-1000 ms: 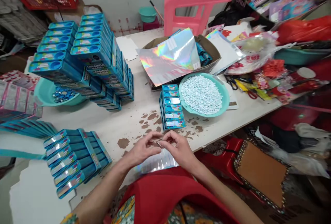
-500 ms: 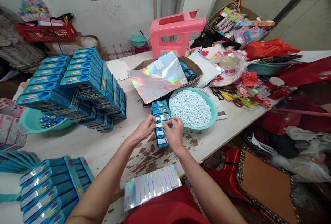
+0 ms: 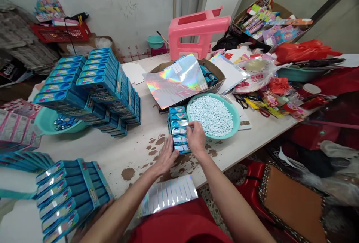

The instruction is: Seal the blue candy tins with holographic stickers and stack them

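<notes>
A short row of small blue boxes [image 3: 179,123] with shiny silver strips across their tops lies on the table before me. My left hand [image 3: 166,156] is open, its fingers stretched along the boxes' near left side. My right hand [image 3: 196,137] has curled fingers against the right edge of the row; whatever they grip is hidden. Just beyond it stands a turquoise bowl [image 3: 237,123] filled with pale blue candy-like pellets [image 3: 214,117]. Close to my body lies a silver holographic sheet [image 3: 172,194] divided into strips.
Stacked blue boxes [image 3: 98,85] rise at the left, with more bundled boxes [image 3: 73,194] nearer. A carton [image 3: 218,82] under a holographic sheet [image 3: 179,80] stands behind the bowl. Scissors [image 3: 241,101] and packaging lie right; a pink stool [image 3: 193,29] is at the back.
Both hands held a small silver strip over the boxes; now that strip is out of the fingers' visible grasp. My left hand has lowered and opened along the row's side. The view has shifted slightly.
</notes>
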A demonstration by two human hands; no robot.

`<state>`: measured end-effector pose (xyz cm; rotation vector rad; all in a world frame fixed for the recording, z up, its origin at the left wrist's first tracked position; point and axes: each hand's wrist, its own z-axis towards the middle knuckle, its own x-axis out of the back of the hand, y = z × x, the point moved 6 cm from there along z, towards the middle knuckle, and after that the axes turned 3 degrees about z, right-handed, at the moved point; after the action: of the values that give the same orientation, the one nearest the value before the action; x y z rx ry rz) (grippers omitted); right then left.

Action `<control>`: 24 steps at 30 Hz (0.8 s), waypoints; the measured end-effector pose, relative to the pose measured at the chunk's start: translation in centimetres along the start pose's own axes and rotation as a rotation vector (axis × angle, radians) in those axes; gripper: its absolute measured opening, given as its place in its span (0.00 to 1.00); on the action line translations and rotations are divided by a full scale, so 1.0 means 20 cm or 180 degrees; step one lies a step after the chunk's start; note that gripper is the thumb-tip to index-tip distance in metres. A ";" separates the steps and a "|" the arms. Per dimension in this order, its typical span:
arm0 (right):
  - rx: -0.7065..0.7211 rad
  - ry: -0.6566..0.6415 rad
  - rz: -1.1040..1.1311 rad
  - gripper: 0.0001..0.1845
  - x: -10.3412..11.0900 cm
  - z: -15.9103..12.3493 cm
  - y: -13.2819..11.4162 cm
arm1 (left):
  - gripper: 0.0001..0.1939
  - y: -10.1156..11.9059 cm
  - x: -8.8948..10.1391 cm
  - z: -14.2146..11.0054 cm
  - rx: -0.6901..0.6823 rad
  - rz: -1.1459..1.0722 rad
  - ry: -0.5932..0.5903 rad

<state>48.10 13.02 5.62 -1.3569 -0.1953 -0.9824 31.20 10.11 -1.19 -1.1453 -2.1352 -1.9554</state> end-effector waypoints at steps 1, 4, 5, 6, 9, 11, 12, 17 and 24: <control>0.0132 0.0214 0.0012 0.04 0.05 -0.03 -0.02 | 0.38 -0.06 0.01 -0.05 0.0109 0.0161 -0.0177; 0.0784 0.0437 0.0432 0.06 0.12 -0.25 -0.12 | 0.37 -0.34 0.12 -0.26 0.0676 0.0322 -0.0462; 0.0984 0.0162 0.0685 0.07 0.10 -0.34 -0.15 | 0.35 -0.45 0.14 -0.36 0.0928 0.0239 -0.0598; 0.1117 -0.0306 0.0941 0.07 0.04 -0.45 -0.19 | 0.32 -0.56 0.15 -0.45 0.1188 0.0114 -0.0767; 0.0939 -0.2019 0.1270 0.10 -0.25 -0.82 -0.20 | 0.15 -0.77 0.09 -0.69 0.1735 -0.0249 -0.1063; 0.0714 -0.2674 0.1120 0.14 -0.45 -1.03 -0.15 | 0.12 -0.84 0.04 -0.76 0.1928 -0.0502 -0.0872; 0.0676 -0.2872 0.0998 0.18 -0.53 -1.10 -0.13 | 0.12 -0.85 0.02 -0.77 0.2016 -0.0658 -0.0732; 0.0928 -0.3297 0.0378 0.26 -0.70 -1.28 -0.06 | 0.13 -0.87 -0.01 -0.77 0.2113 -0.0993 -0.0369; 0.1156 -0.3165 0.0471 0.15 -0.62 -1.22 -0.13 | 0.10 -0.92 -0.02 -0.77 0.2454 -0.0980 -0.0224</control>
<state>28.90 -2.28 -6.86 -1.3865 -0.9536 -0.0629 15.08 -2.35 -13.69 -0.7693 -2.8235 -0.9446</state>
